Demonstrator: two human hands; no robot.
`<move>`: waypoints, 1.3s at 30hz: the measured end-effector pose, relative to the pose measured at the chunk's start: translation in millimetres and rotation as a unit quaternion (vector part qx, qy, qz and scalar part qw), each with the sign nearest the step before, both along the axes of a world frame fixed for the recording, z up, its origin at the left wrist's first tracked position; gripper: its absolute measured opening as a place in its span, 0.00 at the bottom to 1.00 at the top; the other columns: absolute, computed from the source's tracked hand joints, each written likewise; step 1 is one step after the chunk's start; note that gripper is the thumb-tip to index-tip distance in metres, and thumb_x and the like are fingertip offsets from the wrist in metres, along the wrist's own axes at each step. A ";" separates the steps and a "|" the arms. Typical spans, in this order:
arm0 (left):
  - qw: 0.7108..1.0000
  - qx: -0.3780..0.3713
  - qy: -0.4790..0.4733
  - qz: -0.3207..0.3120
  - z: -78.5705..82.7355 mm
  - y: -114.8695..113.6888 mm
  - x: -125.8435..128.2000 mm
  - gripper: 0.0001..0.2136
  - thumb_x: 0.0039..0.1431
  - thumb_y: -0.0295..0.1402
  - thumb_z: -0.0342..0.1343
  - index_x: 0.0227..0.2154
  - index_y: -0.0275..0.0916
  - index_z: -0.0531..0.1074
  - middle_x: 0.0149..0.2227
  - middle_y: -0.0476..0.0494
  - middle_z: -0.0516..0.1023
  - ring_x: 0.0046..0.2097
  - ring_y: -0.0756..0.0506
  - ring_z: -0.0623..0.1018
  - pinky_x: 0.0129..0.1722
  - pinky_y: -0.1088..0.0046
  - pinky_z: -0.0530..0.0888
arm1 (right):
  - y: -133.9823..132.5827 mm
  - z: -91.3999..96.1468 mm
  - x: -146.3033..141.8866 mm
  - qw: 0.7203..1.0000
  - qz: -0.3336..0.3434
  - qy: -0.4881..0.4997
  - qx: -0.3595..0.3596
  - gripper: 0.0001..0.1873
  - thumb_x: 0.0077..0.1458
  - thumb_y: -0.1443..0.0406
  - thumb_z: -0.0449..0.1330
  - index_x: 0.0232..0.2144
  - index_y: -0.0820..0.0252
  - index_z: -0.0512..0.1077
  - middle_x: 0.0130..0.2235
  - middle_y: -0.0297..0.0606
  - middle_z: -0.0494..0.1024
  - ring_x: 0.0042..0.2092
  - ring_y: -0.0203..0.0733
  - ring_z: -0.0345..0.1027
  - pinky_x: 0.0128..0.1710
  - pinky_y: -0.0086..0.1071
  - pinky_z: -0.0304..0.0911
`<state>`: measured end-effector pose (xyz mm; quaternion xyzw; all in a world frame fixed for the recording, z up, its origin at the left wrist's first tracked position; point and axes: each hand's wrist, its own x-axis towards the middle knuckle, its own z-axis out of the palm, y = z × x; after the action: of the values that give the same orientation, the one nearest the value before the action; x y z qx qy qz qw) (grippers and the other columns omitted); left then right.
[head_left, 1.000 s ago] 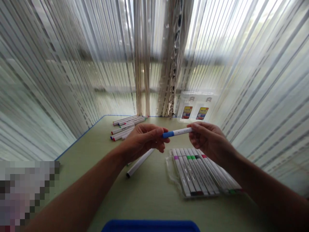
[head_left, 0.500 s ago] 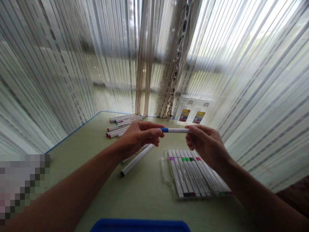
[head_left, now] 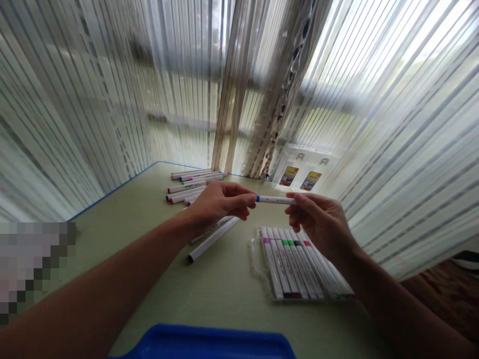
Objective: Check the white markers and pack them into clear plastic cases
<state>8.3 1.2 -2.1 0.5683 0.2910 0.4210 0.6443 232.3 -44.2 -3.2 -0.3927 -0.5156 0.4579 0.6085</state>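
A white marker (head_left: pixel 276 200) with a blue band is held level in the air between my two hands. My left hand (head_left: pixel 228 202) pinches its blue end, and the fingers cover most of the blue. The other end is gripped between thumb and fingers of my right hand (head_left: pixel 318 214). Below my right hand lies a clear plastic case (head_left: pixel 258 257) with several white markers (head_left: pixel 288 264) in a row, some with purple, green, black or red bands. Behind my left hand, loose markers (head_left: pixel 187 192) lie in a pile, partly hidden. A dark-tipped marker (head_left: pixel 213 241) lies nearer, under my left wrist.
The pale green table (head_left: pixel 157 289) has a blue edge. At its near side is a blue plastic object (head_left: pixel 217 341), cut off by the frame. A clear package with two colourful labels (head_left: pixel 289 176) stands at the back against striped curtains (head_left: pixel 179 99).
My left hand now covers more of the marker's blue end, so less blue shows. Both hands stay at nearly the same spot. The view has tilted and shifted slightly.
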 end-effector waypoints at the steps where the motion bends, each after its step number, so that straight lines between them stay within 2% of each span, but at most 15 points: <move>1: 1.000 0.005 0.005 -0.002 -0.3 0.0 0.1 0.10 0.49 0.32 0.70 0.34 0.31 0.81 0.29 0.42 0.81 0.26 0.52 0.77 0.29 0.74 0.76 | 0.0 0.1 -0.1 1.000 0.001 -0.003 -0.001 0.13 0.47 0.58 0.73 0.31 0.61 0.82 0.24 0.39 0.81 0.19 0.35 0.70 0.15 0.26 0.65; 7: 1.000 0.019 0.018 -0.005 -3.8 1.8 0.7 0.13 0.47 0.31 0.72 0.37 0.32 0.82 0.26 0.44 0.80 0.26 0.52 0.76 0.29 0.74 0.75 | -0.7 -0.5 -0.9 1.000 0.002 -0.022 -0.004 0.13 0.47 0.57 0.73 0.31 0.61 0.81 0.24 0.39 0.81 0.19 0.35 0.70 0.15 0.26 0.65; 14: 1.000 0.006 0.002 -0.012 -2.8 0.9 1.7 0.12 0.48 0.35 0.71 0.30 0.31 0.80 0.29 0.40 0.81 0.26 0.50 0.78 0.28 0.73 0.77 | -1.5 -0.8 -2.3 1.000 0.017 -0.025 -0.002 0.13 0.48 0.58 0.73 0.32 0.61 0.82 0.24 0.39 0.81 0.19 0.35 0.71 0.15 0.26 0.65; 20: 1.000 0.015 0.015 -0.018 -0.7 -1.5 2.6 0.13 0.48 0.35 0.71 0.33 0.31 0.81 0.30 0.39 0.82 0.26 0.51 0.78 0.29 0.73 0.77 | -1.9 -1.9 -1.6 0.999 0.016 -0.035 0.001 0.12 0.49 0.58 0.72 0.32 0.61 0.82 0.25 0.39 0.81 0.19 0.36 0.71 0.16 0.27 0.66; 29: 0.998 0.039 0.035 -0.022 -3.1 -2.3 2.9 0.12 0.49 0.34 0.71 0.35 0.32 0.82 0.26 0.42 0.81 0.26 0.51 0.78 0.30 0.75 0.77 | -2.1 -4.1 -0.2 0.999 0.030 -0.042 0.000 0.11 0.50 0.59 0.72 0.34 0.61 0.82 0.26 0.40 0.82 0.20 0.37 0.73 0.16 0.27 0.67; 39: 1.000 0.019 0.010 -0.022 -0.8 -4.5 5.7 0.09 0.52 0.34 0.68 0.31 0.31 0.81 0.29 0.39 0.82 0.26 0.51 0.78 0.29 0.74 0.77 | -2.6 -3.4 -1.1 0.999 0.032 -0.039 -0.003 0.10 0.50 0.60 0.72 0.33 0.61 0.83 0.26 0.40 0.82 0.20 0.36 0.73 0.16 0.26 0.67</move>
<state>14.0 -3.2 -2.8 0.5909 0.2766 0.4068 0.6394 231.2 -46.8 -6.6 -0.3955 -0.5495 0.4629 0.5722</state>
